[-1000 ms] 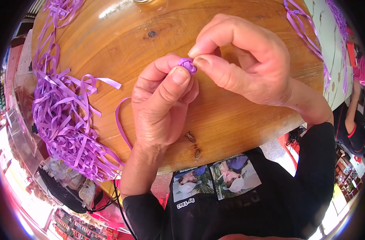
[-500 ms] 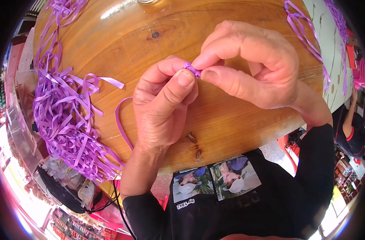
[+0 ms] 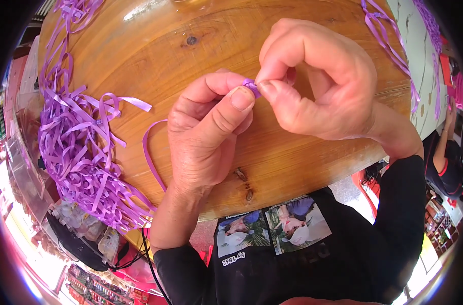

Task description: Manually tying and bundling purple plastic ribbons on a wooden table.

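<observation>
Between thumb and forefinger, my left hand (image 3: 208, 122) pinches a small knotted bit of purple ribbon (image 3: 251, 87). From the other side my right hand (image 3: 323, 81) closes its thumb and forefinger on the knot's right edge. Both hands are raised over the wooden table (image 3: 292, 157). A loose length of purple ribbon (image 3: 149, 147) curves down on the left of my left wrist; where it joins the knot is hidden by the hand.
A big heap of purple ribbons (image 3: 79, 152) covers the table's left edge, with more strands trailing up to the far left. Other purple strands (image 3: 386, 40) hang over the far right edge, beside a white marbled surface (image 3: 419, 101). Another person's arm (image 3: 442, 137) shows at far right.
The knot and both pinching hands have shifted slightly right and up. My right hand's fingers have curled in more tightly at the knot's edge.
</observation>
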{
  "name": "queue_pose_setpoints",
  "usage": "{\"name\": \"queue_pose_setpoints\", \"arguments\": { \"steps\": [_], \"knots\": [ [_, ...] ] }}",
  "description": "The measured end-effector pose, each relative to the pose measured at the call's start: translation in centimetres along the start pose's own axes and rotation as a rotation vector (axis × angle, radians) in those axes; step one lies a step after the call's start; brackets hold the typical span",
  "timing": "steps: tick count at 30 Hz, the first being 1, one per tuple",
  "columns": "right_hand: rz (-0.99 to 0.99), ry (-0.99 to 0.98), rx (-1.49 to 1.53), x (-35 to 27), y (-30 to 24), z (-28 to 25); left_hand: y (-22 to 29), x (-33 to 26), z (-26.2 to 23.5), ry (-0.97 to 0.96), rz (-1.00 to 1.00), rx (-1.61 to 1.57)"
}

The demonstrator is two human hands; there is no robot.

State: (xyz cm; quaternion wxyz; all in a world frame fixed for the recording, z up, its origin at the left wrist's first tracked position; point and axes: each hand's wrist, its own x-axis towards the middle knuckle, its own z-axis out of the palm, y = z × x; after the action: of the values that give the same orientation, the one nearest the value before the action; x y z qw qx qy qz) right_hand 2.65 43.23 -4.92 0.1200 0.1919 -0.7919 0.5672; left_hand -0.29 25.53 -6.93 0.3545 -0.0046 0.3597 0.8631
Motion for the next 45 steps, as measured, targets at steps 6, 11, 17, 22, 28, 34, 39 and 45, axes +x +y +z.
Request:
{"name": "queue_pose_setpoints", "arguments": {
  "steps": [6, 11, 17, 22, 28, 34, 39, 45],
  "knots": [
    [0.41, 0.025, 0.476, 0.0, -0.1, 0.4, -0.1, 0.3, -0.4, -0.048, -0.009, -0.008],
    [0.579, 0.012, 0.65, 0.3, -0.2, 0.2, 0.0, 0.3, -0.8, -0.082, -0.02, -0.065],
    [0.504, 0.159, 0.542, 0.6, 0.2, -0.2, -0.1, 0.2, -0.9, -0.03, 0.024, -0.049],
    [-0.174, -0.035, -0.165, 0.9, 0.5, -0.9, 0.1, -0.1, -0.3, 0.009, 0.023, -0.054],
    [-0.145, -0.041, -0.173, 0.6, 0.0, -0.5, 0.0, 0.1, -0.5, -0.024, 0.013, -0.031],
    [0.318, 0.062, 0.439, 0.1, 0.0, 0.0, 0.0, 0.0, -0.2, -0.005, 0.014, 0.048],
    [0.303, 0.063, 0.323, 0.7, 0.4, -1.2, 0.3, 0.1, -0.3, 0.015, 0.012, 0.029],
    [-0.308, -0.099, -0.373, 0.7, 0.2, -0.3, 0.2, -0.3, 0.5, 0.101, 0.015, 0.08]
  ]
}}
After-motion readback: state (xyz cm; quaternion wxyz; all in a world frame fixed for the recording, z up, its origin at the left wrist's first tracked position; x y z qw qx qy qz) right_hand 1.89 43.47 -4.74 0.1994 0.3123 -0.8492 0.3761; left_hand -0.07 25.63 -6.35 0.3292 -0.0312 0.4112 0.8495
